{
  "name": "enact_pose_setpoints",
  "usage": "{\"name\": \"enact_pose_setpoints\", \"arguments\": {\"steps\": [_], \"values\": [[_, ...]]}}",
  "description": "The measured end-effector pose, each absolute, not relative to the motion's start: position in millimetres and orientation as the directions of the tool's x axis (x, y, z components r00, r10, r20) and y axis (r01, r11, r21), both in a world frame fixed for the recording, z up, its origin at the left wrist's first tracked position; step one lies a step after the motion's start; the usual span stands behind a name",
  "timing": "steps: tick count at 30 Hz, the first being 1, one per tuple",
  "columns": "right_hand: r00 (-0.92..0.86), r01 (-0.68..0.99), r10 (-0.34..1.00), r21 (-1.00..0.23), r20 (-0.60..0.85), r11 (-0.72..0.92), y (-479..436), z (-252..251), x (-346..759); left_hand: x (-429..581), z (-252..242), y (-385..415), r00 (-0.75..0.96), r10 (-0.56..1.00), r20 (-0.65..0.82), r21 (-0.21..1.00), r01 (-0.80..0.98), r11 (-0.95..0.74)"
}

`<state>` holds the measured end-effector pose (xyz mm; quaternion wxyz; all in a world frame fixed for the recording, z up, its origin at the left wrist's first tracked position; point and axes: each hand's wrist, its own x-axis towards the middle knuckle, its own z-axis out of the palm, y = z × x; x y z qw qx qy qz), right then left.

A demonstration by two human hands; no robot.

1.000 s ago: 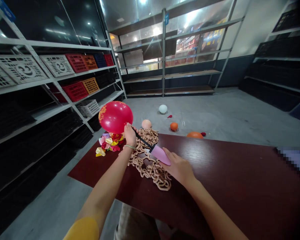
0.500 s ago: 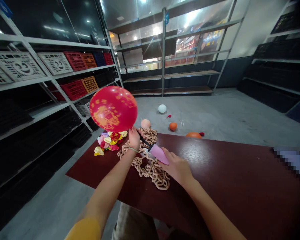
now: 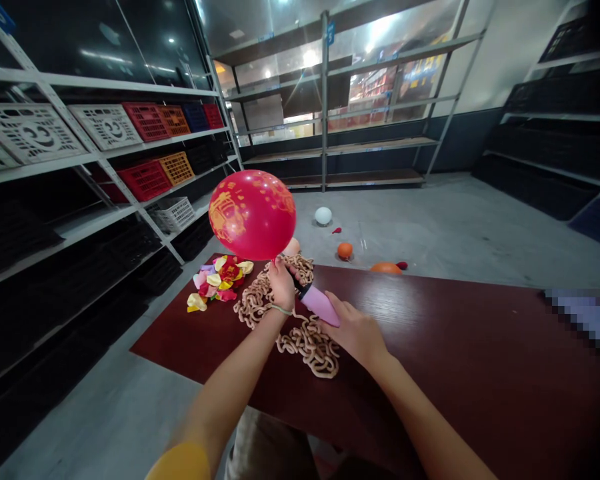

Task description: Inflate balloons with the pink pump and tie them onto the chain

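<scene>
My left hand pinches the neck of a red balloon with gold print, which stands inflated above the hand. The neck sits on the black nozzle of a pink hand pump. Around the pump's rear end my right hand is closed. Both hands hover over a dark red table. Beneath them lies a tan plastic chain in a loose heap.
A pile of flat coloured balloons lies at the table's far left corner. Inflated balloons, white and orange, rest on the grey floor beyond. Shelving with plastic crates lines the left; a blurred patch marks the table's right edge.
The red balloon has swelled markedly from its size a second ago. My left hand and the balloon have shifted right, closer to the pump body; the exposed black nozzle is shorter.
</scene>
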<state>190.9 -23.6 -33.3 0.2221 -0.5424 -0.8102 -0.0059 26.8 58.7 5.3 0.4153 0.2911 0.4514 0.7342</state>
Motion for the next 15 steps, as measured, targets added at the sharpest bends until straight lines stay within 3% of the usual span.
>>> {"name": "enact_pose_setpoints", "arguments": {"steps": [5,10,15], "values": [[-0.331,0.872,0.876,-0.241,0.352,0.427,-25,-30,188,2,12,74,-0.453,0.887,0.091,0.904,-0.336,-0.265],[-0.34,0.861,0.864,-0.247,0.372,0.445,-26,-30,186,-35,33,92,-0.538,0.839,0.089,0.902,-0.314,-0.297],[-0.348,0.87,0.865,-0.218,0.361,0.441,-24,-33,188,-17,26,77,-0.543,0.836,0.081,0.906,-0.309,-0.288]]}}
